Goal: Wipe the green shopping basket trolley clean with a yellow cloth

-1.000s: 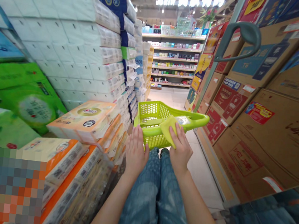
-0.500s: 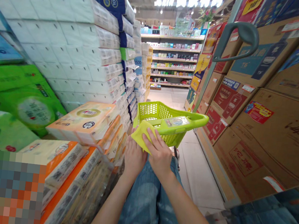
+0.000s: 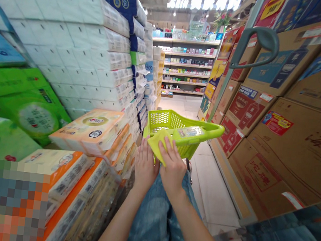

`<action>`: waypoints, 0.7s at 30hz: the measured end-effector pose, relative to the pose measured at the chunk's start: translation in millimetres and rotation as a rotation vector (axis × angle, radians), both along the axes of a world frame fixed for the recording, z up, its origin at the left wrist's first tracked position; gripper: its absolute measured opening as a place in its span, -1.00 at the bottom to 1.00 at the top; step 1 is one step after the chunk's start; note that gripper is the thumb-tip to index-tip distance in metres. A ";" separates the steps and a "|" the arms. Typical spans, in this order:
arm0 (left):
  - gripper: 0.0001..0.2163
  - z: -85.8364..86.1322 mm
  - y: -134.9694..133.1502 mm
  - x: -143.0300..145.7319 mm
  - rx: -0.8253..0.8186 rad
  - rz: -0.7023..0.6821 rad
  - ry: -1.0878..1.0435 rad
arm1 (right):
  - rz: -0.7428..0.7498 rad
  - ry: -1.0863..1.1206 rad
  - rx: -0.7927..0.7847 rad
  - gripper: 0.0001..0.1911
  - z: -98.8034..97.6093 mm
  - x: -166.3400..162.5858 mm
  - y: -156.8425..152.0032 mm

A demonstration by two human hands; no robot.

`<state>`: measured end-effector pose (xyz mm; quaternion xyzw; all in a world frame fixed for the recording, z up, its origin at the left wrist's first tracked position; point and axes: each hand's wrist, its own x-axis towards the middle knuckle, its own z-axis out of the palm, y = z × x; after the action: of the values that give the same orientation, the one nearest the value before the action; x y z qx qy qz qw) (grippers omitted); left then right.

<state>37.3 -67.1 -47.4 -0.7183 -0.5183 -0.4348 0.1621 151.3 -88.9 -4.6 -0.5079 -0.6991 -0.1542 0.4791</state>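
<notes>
Lime-green plastic, pierced in a lattice, forms the basket (image 3: pixel 187 121), which is seen in front of denim-clad legs (image 3: pixel 163 217). Its near-left corner is touched by the left hand (image 3: pixel 145 169), fingers straight and close together. The soft, creased yellow cloth (image 3: pixel 158 143) has been drawn off the glossy label (image 3: pixel 189 131), leaving it uncovered; it is pressed there under the right hand (image 3: pixel 172 172), fingers slightly spread; whether a thumb pinch is used cannot be told.

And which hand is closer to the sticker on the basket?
Right. The right hand, on the yellow cloth, is just below and left of the sticker; the left hand is farther left, at the near corner of the basket.
</notes>
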 end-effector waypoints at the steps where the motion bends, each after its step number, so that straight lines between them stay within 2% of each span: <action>1: -0.36 -2.8 0.6 -1.6 0.009 0.002 0.014 | 0.032 -0.023 0.009 -0.36 -1.0 -8.2 -2.2; 4: -0.39 -4.0 -0.2 -4.1 0.011 -0.013 0.028 | 0.100 -0.075 0.033 -0.41 -3.5 -13.7 -4.2; 7: -0.34 5.1 -4.0 -2.0 -0.014 -0.023 -0.001 | 0.090 -0.085 0.046 -0.36 -4.6 10.1 0.9; 11: -0.30 16.1 -7.0 3.0 -0.025 0.004 -0.012 | -0.033 0.003 0.034 -0.21 -2.8 53.2 11.8; 13: -0.30 16.9 -6.7 4.7 -0.019 0.003 -0.010 | -0.103 0.066 0.019 -0.18 -1.0 60.9 14.3; 16: -0.31 12.2 -4.3 5.7 -0.006 -0.005 -0.030 | -0.115 0.071 0.006 -0.21 -0.5 43.8 11.2; 21: -0.36 -3.6 -0.3 1.6 0.011 0.027 0.002 | 0.027 -0.026 0.051 -0.42 -5.6 -11.0 -1.0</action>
<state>38.9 -67.3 -51.0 -0.7106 -0.5256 -0.4349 0.1724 140.3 -89.9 -10.2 -0.4838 -0.7080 -0.1720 0.4848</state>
